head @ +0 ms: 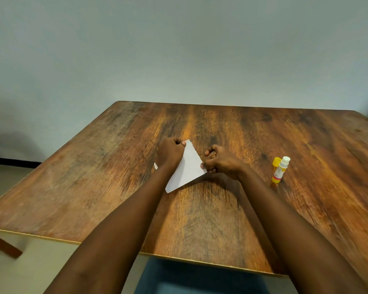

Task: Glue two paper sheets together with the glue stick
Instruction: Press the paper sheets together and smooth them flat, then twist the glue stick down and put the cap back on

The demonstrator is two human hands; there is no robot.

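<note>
The wood-grain bench (263, 209) fills the lower half of the head view, with a plain pale wall (179, 49) behind its far edge at 12 o'clock; near the middle of the bench top is the white paper (189, 168), turned so that its corners point roughly to 12, 3 and 7 o'clock; whether it is one sheet or two laid together cannot be told, though a small white edge shows past the left wrist at 9 o'clock of the paper. The left hand (170, 153) grasps the paper's far corner, fingers curled and thumb pressed on the corner at 12 o'clock; the right hand (219, 162) is curled too and pinches the corner at 3 o'clock between thumb and fingertips; whether the paper lies flat on the bench or is slightly raised is unclear. The glue stick (280, 170) stands upright on the bench at 3 o'clock of the paper, well apart from both hands, white-topped with a pink band low on its body; a yellow piece (276, 161) stands just behind it at its 11 o'clock, seemingly touching it. Both bare forearms reach in from 6 o'clock; a bench leg (2, 245) shows at 8 o'clock.
</note>
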